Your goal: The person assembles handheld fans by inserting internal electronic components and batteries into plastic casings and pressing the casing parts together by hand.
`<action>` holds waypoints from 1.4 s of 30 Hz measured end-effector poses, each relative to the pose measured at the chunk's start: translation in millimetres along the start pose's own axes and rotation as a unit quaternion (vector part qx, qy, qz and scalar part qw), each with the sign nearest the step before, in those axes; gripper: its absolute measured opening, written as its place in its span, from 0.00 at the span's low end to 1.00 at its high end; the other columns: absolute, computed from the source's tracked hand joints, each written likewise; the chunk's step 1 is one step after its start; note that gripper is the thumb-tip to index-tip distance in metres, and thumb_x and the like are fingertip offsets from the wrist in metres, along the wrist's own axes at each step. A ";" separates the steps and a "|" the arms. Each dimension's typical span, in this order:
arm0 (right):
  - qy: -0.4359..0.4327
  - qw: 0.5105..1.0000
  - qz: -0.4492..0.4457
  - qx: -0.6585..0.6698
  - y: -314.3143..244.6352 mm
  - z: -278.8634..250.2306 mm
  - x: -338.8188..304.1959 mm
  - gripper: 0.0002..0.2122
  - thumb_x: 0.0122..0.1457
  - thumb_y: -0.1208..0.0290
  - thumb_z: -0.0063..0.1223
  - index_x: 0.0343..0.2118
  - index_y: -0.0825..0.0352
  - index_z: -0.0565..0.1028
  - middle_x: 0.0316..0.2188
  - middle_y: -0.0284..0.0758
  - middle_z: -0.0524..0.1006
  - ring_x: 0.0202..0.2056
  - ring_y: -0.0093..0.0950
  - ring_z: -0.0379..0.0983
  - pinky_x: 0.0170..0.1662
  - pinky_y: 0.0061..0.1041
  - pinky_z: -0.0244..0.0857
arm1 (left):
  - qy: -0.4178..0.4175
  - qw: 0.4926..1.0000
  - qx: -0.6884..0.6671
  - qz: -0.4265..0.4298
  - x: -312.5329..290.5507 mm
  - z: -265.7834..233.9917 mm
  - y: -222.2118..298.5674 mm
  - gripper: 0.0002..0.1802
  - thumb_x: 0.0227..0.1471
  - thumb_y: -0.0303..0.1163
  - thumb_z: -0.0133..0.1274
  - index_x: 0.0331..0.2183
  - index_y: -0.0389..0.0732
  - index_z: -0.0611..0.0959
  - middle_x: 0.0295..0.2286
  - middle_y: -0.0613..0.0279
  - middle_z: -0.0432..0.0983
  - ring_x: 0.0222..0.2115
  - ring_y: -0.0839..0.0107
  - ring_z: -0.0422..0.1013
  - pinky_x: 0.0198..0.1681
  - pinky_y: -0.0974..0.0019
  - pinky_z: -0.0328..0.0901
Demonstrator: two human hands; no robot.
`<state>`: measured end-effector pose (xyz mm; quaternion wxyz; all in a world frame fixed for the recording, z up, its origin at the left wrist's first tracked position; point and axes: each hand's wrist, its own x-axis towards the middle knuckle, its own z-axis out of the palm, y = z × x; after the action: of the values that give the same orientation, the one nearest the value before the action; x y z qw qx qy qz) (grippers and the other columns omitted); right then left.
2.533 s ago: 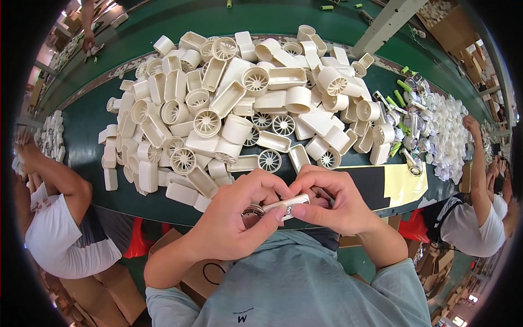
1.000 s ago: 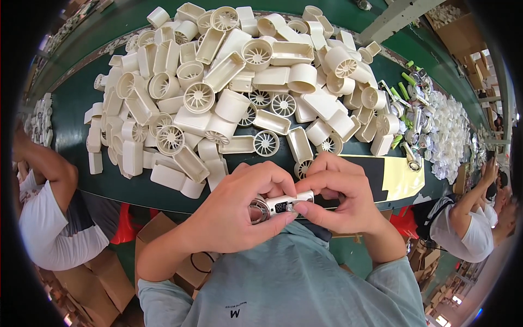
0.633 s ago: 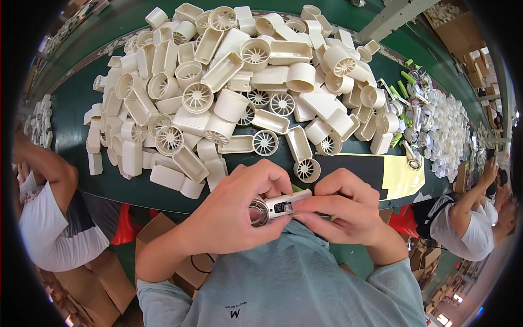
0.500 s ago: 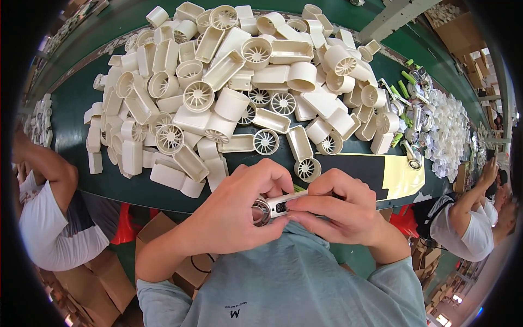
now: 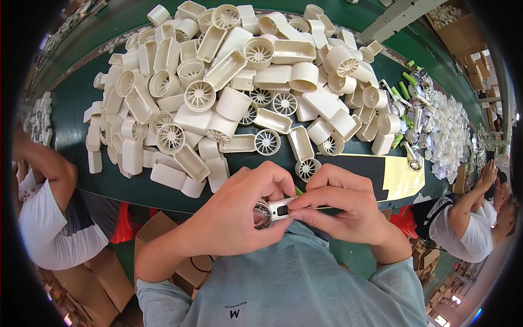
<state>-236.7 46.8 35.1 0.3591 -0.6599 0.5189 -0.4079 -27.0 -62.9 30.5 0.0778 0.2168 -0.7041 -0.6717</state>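
Observation:
Close to my chest, in front of the table edge, both hands hold a small white device (image 5: 279, 209) with a silver ring at its left end and a dark display window showing pale segment shapes. My left hand (image 5: 239, 210) wraps around the ring end, thumb below and fingers above. At the other end, my right hand (image 5: 343, 206) pinches the device between thumb and fingers. Part of its body is hidden under the fingers. Beyond my hands lies a large heap of cream plastic housings (image 5: 234, 103), each a box-like body with a round, spoked end.
A black sheet (image 5: 354, 169) and a yellow sheet (image 5: 403, 177) lie on the dark green table (image 5: 68, 139). To the right are silver parts with green cylinders (image 5: 403, 90) and a pile of clear-white pieces (image 5: 449, 131). Other people sit left and right; cardboard boxes (image 5: 101, 283) stand below.
My right fingers have shifted slightly on the device's right end. Light segment shapes now show more plainly in its display window. My left hand keeps its hold.

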 end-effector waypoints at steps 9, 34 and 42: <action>0.020 0.994 0.072 0.082 -0.8 -1.3 0.4 0.13 0.44 0.76 0.77 0.35 0.61 0.88 0.25 0.26 0.70 0.27 0.20 0.64 0.27 0.20 0.52 | 0.000 0.995 -0.009 0.098 -5.1 1.1 -6.2 0.14 0.55 0.22 0.55 0.43 0.36 0.71 0.26 0.66 0.74 0.26 0.81 0.68 0.30 0.75 0.61; 0.066 0.926 0.196 0.315 8.2 5.2 -14.8 0.10 0.64 0.74 0.55 0.47 0.69 0.76 0.25 0.22 0.64 0.26 0.12 0.54 0.29 0.15 0.47 | 0.034 0.997 0.007 0.064 -3.9 -1.3 -0.5 0.14 0.50 0.22 0.61 0.39 0.40 0.76 0.24 0.70 0.75 0.23 0.80 0.67 0.30 0.75 0.57; 0.133 0.899 0.194 0.369 17.7 -5.5 -25.8 0.13 0.61 0.79 0.36 0.46 0.68 0.71 0.39 0.31 0.71 0.33 0.17 0.62 0.37 0.17 0.59 | 0.033 0.996 0.012 0.087 -4.1 -0.4 -0.4 0.13 0.50 0.21 0.61 0.38 0.37 0.77 0.26 0.69 0.73 0.24 0.83 0.68 0.26 0.77 0.58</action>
<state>-251.9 68.1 17.2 0.5766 -0.3062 0.4918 -0.5761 -23.1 -61.6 30.9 0.1564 0.1772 -0.7256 -0.6462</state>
